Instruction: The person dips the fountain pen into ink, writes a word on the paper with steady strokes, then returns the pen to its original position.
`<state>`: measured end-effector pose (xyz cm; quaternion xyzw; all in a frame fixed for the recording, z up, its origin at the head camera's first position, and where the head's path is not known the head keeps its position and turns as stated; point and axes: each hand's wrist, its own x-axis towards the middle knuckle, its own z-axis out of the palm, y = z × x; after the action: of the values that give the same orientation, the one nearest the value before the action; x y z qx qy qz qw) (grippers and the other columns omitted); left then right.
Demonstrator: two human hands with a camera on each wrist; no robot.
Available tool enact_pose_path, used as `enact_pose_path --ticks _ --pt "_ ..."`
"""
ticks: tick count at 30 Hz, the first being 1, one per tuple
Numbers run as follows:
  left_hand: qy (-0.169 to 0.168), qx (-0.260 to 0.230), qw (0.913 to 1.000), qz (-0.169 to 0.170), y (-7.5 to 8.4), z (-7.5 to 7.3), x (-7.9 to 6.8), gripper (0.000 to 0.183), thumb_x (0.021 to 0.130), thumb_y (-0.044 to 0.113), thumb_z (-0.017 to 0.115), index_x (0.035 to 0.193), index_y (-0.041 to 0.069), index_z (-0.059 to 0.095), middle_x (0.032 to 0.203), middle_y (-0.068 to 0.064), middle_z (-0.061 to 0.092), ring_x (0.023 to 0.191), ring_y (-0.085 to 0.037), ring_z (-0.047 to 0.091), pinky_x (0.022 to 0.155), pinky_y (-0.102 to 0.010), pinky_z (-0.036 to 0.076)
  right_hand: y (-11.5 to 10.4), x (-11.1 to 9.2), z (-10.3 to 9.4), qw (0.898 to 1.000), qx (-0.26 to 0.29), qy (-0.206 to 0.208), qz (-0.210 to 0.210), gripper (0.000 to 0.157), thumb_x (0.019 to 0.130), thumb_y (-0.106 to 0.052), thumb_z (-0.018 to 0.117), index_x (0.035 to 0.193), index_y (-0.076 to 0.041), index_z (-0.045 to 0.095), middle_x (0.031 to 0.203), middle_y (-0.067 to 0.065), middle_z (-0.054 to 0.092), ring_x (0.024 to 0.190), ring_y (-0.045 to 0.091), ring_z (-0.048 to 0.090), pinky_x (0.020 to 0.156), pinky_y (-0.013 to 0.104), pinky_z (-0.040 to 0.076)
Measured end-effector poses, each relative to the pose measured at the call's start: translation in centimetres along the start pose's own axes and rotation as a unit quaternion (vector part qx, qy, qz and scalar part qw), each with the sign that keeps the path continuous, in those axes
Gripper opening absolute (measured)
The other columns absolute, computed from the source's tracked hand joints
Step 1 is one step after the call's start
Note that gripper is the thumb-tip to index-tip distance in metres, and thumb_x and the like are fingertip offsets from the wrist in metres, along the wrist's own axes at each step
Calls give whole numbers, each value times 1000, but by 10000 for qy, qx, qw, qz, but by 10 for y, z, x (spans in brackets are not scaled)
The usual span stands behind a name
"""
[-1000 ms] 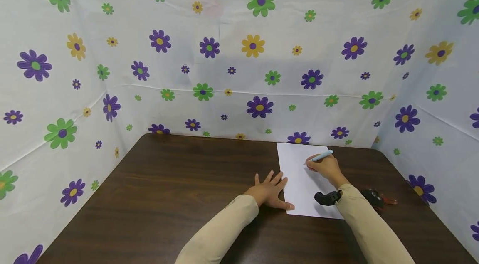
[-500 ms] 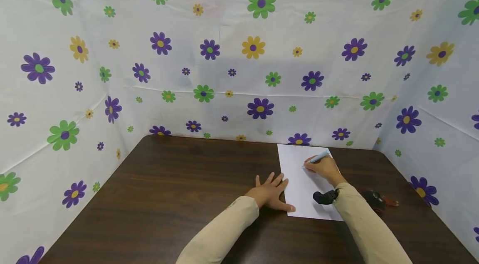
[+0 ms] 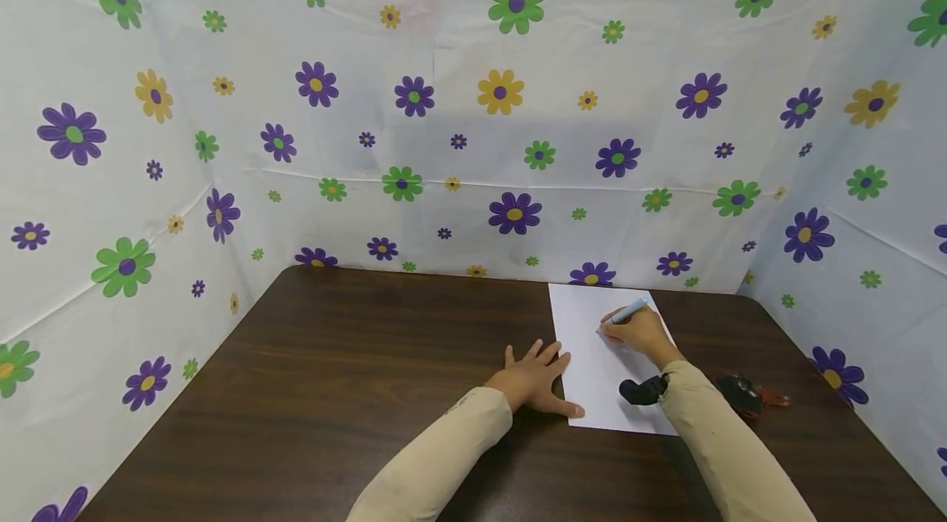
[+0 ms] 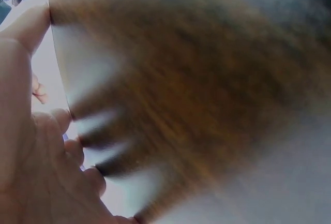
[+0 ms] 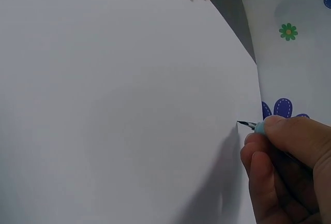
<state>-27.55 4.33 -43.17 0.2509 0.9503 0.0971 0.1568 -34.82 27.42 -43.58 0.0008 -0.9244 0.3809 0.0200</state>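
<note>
A white sheet of paper (image 3: 584,382) lies on the dark wooden table. My right hand (image 3: 642,334) pinches a light blue fountain pen (image 3: 630,309), slanted over the upper part of the sheet. In the right wrist view the metal nib (image 5: 246,124) points at the paper, its tip right at the surface; no ink marks show there. My left hand (image 3: 531,384) rests with spread fingers at the sheet's left edge, the thumb (image 3: 568,408) on its lower left corner. The left wrist view shows that palm (image 4: 46,167) beside a blurred tabletop.
Partly behind the right forearm sits a dark, shiny object (image 3: 740,395) with a reddish part, on the table's right side. A black wrist strap with a camera (image 3: 644,390) is on the right wrist. Flower-printed white sheeting (image 3: 444,119) walls the table (image 3: 333,390) at the back and sides.
The right hand with the fountain pen has shifted slightly left and down over the paper. The left hand stays in place on the sheet's edge.
</note>
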Motion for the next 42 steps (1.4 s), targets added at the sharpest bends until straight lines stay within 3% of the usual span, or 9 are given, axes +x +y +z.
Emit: enact_pose_path --ticks 14,25,42 --pt "162 72 9998 65 -1 -3 0 93 77 75 57 153 33 24 160 9 15 148 -20 11 112 -63 11 -2 1 -4 9999 -122 -56 -62 18 85 -14 70 98 -1 73 91 13 71 74 18 61 67 31 53" --pt "168 145 9998 21 -1 -5 -1 92 77 75 57 152 34 25 159 10 17 148 -19 12 113 -62 12 7 0 -11 9990 -355 71 -252 18 83 -13 72 95 0 73 76 6 70 67 15 59 58 27 47" --pt "108 128 9999 35 0 -5 -5 92 77 74 58 153 33 24 160 9 15 148 -20 11 113 -62 12 25 -9 -30 9984 -532 155 66 22 84 -16 71 99 0 73 90 14 71 78 22 60 66 32 50"
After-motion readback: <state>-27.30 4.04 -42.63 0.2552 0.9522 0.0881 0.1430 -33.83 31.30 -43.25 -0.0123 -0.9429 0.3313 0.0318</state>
